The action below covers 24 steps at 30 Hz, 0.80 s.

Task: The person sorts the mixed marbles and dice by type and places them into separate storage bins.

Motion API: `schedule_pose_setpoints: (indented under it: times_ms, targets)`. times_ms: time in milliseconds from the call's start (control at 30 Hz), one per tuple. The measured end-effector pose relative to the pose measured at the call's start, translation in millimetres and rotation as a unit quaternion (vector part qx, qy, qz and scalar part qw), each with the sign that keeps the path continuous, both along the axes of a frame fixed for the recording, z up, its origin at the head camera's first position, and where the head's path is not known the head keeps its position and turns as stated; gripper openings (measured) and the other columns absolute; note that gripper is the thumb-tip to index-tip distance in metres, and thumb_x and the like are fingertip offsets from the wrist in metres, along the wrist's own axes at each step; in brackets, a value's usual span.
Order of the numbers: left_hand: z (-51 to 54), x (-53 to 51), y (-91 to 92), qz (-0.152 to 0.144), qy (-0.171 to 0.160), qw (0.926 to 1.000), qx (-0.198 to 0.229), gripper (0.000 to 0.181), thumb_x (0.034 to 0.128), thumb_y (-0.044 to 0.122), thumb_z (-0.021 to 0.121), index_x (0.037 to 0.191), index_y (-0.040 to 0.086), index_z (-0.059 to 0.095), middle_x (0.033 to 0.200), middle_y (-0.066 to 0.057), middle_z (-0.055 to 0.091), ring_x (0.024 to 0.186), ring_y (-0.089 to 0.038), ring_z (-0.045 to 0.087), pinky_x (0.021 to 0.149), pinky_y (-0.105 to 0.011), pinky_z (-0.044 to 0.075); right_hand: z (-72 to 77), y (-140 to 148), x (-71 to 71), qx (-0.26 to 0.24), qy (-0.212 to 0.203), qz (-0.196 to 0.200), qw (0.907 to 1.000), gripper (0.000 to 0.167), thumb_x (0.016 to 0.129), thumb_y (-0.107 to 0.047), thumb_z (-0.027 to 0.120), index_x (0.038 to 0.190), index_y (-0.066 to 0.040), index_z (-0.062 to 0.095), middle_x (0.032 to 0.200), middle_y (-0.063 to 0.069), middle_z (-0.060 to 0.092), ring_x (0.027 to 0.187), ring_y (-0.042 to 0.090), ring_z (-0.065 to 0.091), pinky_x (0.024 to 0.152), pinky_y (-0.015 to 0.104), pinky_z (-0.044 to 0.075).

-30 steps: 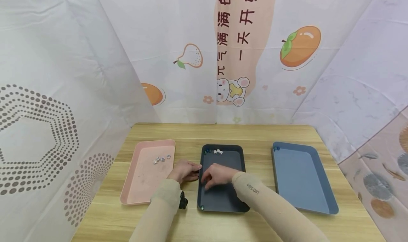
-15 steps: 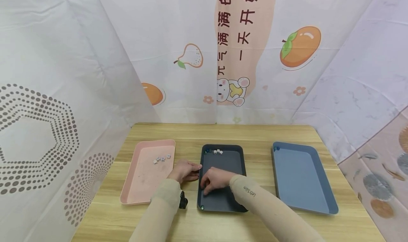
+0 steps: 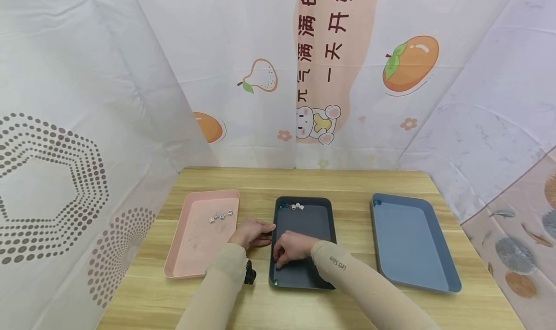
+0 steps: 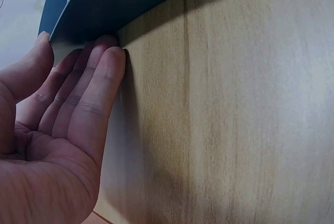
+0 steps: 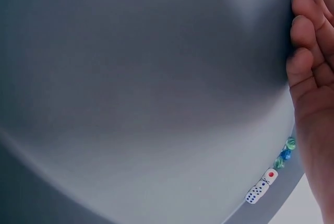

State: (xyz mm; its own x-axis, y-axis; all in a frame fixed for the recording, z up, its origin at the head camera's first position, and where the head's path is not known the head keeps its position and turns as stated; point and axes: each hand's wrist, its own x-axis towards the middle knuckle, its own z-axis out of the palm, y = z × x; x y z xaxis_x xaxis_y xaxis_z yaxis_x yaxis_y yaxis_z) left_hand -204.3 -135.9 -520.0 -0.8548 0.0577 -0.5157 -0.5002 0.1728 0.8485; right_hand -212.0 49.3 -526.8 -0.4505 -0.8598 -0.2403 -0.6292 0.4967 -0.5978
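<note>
My left hand (image 3: pixel 252 232) is at the left side of the dark tray (image 3: pixel 304 228). In the left wrist view its thumb tip touches the tray's rim and its fairly straight fingers (image 4: pixel 112 59) reach the outer wall. Inside the tray, along the left wall, is my right hand (image 3: pixel 294 247), fingers bent downward. Whether anything is between its fingertips is hidden. A green marble (image 3: pixel 275 282) lies in the near left corner, just below that hand. Several marbles (image 3: pixel 284 206) and three white dice (image 3: pixel 298 206) lie at the tray's far end.
To the left stands a pink tray (image 3: pixel 191 253) with several white dice (image 3: pixel 222 216). On the right is a blue tray (image 3: pixel 412 243), blue marbles (image 3: pixel 377 202) in its far left corner. All three trays rest on a wooden table (image 3: pixel 352 185), with a printed curtain behind.
My right hand has moved toward the near end of the dark tray, and its fingers have drawn in and lowered. The left hand stays at the rim.
</note>
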Motion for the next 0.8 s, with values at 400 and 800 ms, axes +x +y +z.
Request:
schedule_pose_setpoints:
  times_ms: [400, 800]
  targets:
    - [-0.2, 0.0, 0.9, 0.007, 0.0, 1.0, 0.002, 0.026, 0.0957, 0.014, 0.074, 0.113, -0.005, 0.075, 0.089, -0.009, 0.075, 0.076, -0.014, 0.072, 0.079, -0.036, 0.063, -2.6, -1, 4.7, -0.005, -0.015, 0.019, 0.9997, 0.005, 0.088, -0.019, 0.082, 0.085, -0.017, 0.079, 0.067, -0.02, 0.063, 0.061, -0.007, 0.053, 0.06, 0.012, 0.047]
    - [1.2, 0.7, 1.2, 0.002, -0.002, 1.0, -0.008, 0.025, 0.0962, 0.015, 0.073, 0.112, -0.004, 0.075, 0.088, -0.009, 0.076, 0.077, -0.015, 0.073, 0.079, -0.035, 0.063, 4.2, 1, 11.2, 0.012, -0.054, 0.025, 0.9982, 0.004, 0.088, -0.017, 0.082, 0.091, -0.02, 0.081, 0.073, -0.021, 0.067, 0.065, -0.007, 0.056, 0.063, 0.012, 0.05]
